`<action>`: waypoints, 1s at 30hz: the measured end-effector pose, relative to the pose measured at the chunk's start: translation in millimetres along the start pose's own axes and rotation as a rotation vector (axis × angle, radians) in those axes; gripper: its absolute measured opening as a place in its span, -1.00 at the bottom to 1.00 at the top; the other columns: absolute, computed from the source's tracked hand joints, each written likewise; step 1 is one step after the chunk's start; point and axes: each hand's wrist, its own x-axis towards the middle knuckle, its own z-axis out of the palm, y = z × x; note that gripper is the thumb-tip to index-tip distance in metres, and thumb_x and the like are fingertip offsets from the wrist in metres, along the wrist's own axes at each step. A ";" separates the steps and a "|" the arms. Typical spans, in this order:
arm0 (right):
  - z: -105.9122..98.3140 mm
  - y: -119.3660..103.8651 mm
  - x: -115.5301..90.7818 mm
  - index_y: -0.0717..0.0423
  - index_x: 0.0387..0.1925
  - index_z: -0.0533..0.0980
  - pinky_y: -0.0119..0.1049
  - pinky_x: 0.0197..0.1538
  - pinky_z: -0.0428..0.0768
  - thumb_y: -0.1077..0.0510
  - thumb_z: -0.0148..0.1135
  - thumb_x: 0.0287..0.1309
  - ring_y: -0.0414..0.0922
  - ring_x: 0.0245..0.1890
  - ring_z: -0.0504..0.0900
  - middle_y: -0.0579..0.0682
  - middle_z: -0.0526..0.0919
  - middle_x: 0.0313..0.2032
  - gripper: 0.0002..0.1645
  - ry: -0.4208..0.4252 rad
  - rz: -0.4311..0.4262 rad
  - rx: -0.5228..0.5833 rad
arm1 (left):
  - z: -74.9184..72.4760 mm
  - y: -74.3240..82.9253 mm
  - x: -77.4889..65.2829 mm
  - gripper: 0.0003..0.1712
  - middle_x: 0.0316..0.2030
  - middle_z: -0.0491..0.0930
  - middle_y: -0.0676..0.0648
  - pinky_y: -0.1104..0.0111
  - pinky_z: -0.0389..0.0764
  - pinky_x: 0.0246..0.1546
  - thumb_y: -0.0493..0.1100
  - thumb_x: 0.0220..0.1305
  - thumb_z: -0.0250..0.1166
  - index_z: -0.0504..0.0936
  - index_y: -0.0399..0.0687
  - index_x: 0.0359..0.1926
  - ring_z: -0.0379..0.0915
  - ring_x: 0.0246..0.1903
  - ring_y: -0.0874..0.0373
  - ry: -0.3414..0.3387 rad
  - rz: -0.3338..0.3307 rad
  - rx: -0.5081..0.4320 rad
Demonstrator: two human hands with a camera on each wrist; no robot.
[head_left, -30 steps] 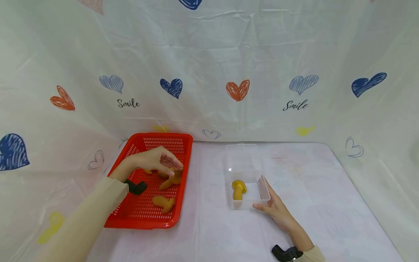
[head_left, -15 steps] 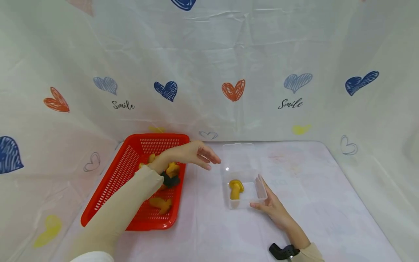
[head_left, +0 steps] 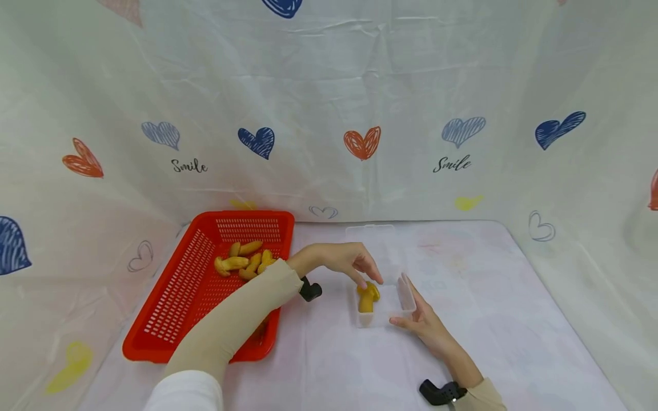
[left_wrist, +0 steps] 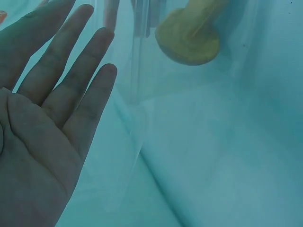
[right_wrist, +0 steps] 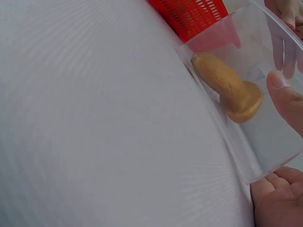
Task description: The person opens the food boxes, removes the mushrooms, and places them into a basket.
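A clear plastic box (head_left: 392,299) stands on the table with its lid (head_left: 377,234) folded back. One yellow-brown mushroom (head_left: 366,302) lies along the box's left side, stem toward the near wall. My right hand (head_left: 433,328) grips the box by its right side; its thumb (right_wrist: 286,99) shows at the near wall. Over the back of the box hovers my left hand (head_left: 349,260), fingertips close above the mushroom's cap in the head view. The left wrist view shows several straight fingers (left_wrist: 78,78) and nothing in the palm; the thumb is out of that view.
A red slotted basket (head_left: 177,302) sits left of the box, holding several mushrooms (head_left: 231,264); the left sleeve (head_left: 241,317) crosses over it and hides part. A white curtain (head_left: 308,68) printed with hearts hangs behind the table (head_left: 514,319).
My left hand has moved right, out of the basket and across to the box. The right hand has kept its grip on the box. The view has shifted slightly.
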 end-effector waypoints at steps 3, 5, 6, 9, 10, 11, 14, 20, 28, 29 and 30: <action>0.5 -0.1 0.4 -0.18 0.60 -0.20 -0.64 0.21 0.27 0.30 0.45 0.12 0.13 0.51 -0.22 0.15 -0.26 0.57 0.28 -0.005 -0.003 0.009 | 4.6 -3.6 8.9 -0.63 0.06 0.61 -0.35 0.36 0.42 0.25 -0.57 0.17 0.32 0.61 -0.52 0.04 0.51 0.15 -0.13 -0.017 -0.043 -0.002; 0.6 -0.3 0.1 -0.18 0.60 -0.20 -0.62 0.20 0.32 0.30 0.45 0.12 0.13 0.51 -0.23 0.14 -0.27 0.56 0.29 -0.009 -0.001 0.013 | 7.5 -6.3 14.1 -0.62 0.06 0.61 -0.36 0.41 0.40 0.25 -0.60 0.15 0.31 0.61 -0.52 0.04 0.54 0.14 0.03 -0.027 -0.063 0.004; 0.6 -0.5 -0.2 -0.18 0.60 -0.20 -0.62 0.19 0.33 0.29 0.45 0.11 0.14 0.50 -0.23 0.15 -0.26 0.56 0.29 -0.007 -0.001 0.013 | 9.0 -7.7 16.6 -0.61 0.05 0.62 -0.35 0.43 0.40 0.25 -0.62 0.14 0.31 0.62 -0.52 0.03 0.54 0.12 0.11 -0.031 -0.070 0.011; 0.7 -1.4 -1.0 -0.18 0.60 -0.21 -0.56 0.12 0.44 0.31 0.45 0.11 0.13 0.50 -0.25 0.14 -0.28 0.56 0.30 -0.014 0.001 0.028 | 13.4 -10.6 24.1 -0.59 0.05 0.63 -0.30 0.46 0.36 0.26 -0.66 0.10 0.30 0.63 -0.51 0.02 0.53 0.10 0.25 -0.045 -0.084 0.032; 0.6 -1.6 -1.2 -0.19 0.60 -0.21 -0.53 0.09 0.48 0.32 0.44 0.11 0.13 0.50 -0.25 0.14 -0.28 0.56 0.30 -0.016 0.003 0.032 | 15.0 -11.3 26.5 -0.58 0.04 0.64 -0.29 0.47 0.35 0.27 -0.67 0.08 0.31 0.64 -0.50 0.02 0.53 0.10 0.26 -0.048 -0.093 0.046; 0.7 -1.8 -1.3 -0.19 0.60 -0.21 -0.52 0.08 0.50 0.32 0.44 0.11 0.13 0.50 -0.25 0.14 -0.28 0.56 0.29 -0.017 0.004 0.036 | 17.0 -11.8 28.9 -0.57 0.04 0.65 -0.27 0.47 0.36 0.26 -0.67 0.06 0.33 0.65 -0.48 0.01 0.53 0.09 0.27 -0.051 -0.105 0.060; 0.9 -1.5 -1.5 -0.20 0.60 -0.21 -0.50 0.08 0.52 0.33 0.43 0.12 0.14 0.50 -0.26 0.14 -0.30 0.56 0.29 -0.019 0.005 0.039 | 23.3 -11.8 34.5 -0.55 0.00 0.69 -0.17 0.50 0.39 0.22 -0.63 0.00 0.40 0.70 -0.40 -0.02 0.54 0.06 0.29 -0.068 -0.148 0.136; 1.1 0.9 -2.2 -0.21 0.60 -0.22 -0.50 0.12 0.50 0.35 0.41 0.14 0.17 0.50 -0.27 0.16 -0.32 0.56 0.28 -0.029 0.002 0.052 | 32.5 -15.6 42.1 -0.50 -0.09 0.72 0.10 0.55 0.40 0.15 -0.51 -0.13 0.56 0.77 -0.17 -0.07 0.49 -0.02 0.41 -0.107 -0.223 0.316; -0.2 0.7 -1.5 -0.19 0.60 -0.20 -0.52 0.14 0.47 0.35 0.43 0.11 0.15 0.50 -0.28 0.15 -0.31 0.56 0.29 -0.015 -0.001 0.047 | 38.0 -20.3 49.8 -0.42 -0.05 0.70 0.14 0.59 0.40 0.11 -0.53 -0.23 0.60 0.79 -0.07 -0.09 0.49 0.00 0.41 -0.108 -0.252 0.428; -0.4 0.5 -1.5 -0.18 0.60 -0.21 -0.51 0.14 0.48 0.35 0.43 0.11 0.15 0.50 -0.29 0.15 -0.32 0.56 0.29 -0.016 -0.003 0.048 | 38.9 -20.4 50.2 -0.42 -0.06 0.71 0.15 0.60 0.41 0.09 -0.54 -0.22 0.59 0.79 -0.07 -0.08 0.49 -0.02 0.41 -0.103 -0.255 0.437; -0.6 0.4 -1.5 -0.19 0.60 -0.21 -0.51 0.14 0.48 0.35 0.42 0.11 0.15 0.50 -0.29 0.15 -0.32 0.56 0.29 -0.017 -0.004 0.050 | 39.7 -20.1 50.4 -0.42 -0.07 0.71 0.15 0.61 0.42 0.07 -0.54 -0.22 0.59 0.79 -0.07 -0.08 0.49 -0.04 0.42 -0.096 -0.260 0.446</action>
